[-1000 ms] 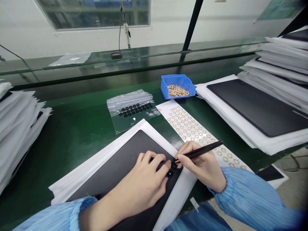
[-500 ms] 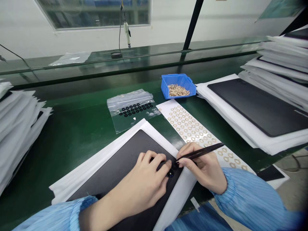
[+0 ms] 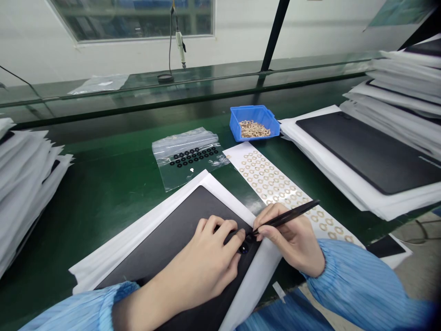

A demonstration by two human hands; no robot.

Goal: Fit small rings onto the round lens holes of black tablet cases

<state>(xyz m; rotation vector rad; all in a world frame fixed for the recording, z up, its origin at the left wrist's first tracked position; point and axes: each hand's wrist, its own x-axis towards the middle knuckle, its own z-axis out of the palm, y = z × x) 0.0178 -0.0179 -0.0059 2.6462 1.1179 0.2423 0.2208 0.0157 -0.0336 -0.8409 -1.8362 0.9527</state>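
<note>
A flat black panel (image 3: 165, 239) lies on a white sheet (image 3: 138, 230) in front of me. My left hand (image 3: 203, 266) rests on it, fingers curled down near its right corner, pressing by a small round part (image 3: 244, 249). My right hand (image 3: 292, 239) pinches black tweezers (image 3: 285, 216), their tip touching the panel corner just beside my left fingertips. A white strip (image 3: 275, 184) dotted with tan rings lies under and beyond my right hand.
A clear bag of black rings (image 3: 188, 156) and a blue bin of tan rings (image 3: 254, 122) sit further back. Stacks of wrapped black panels stand at right (image 3: 368, 156) and left (image 3: 24, 184). A green ledge (image 3: 206, 82) runs behind, with a hanging tool (image 3: 179, 43).
The hands stay almost still; the tweezers' tip shifts very slightly at the panel corner.
</note>
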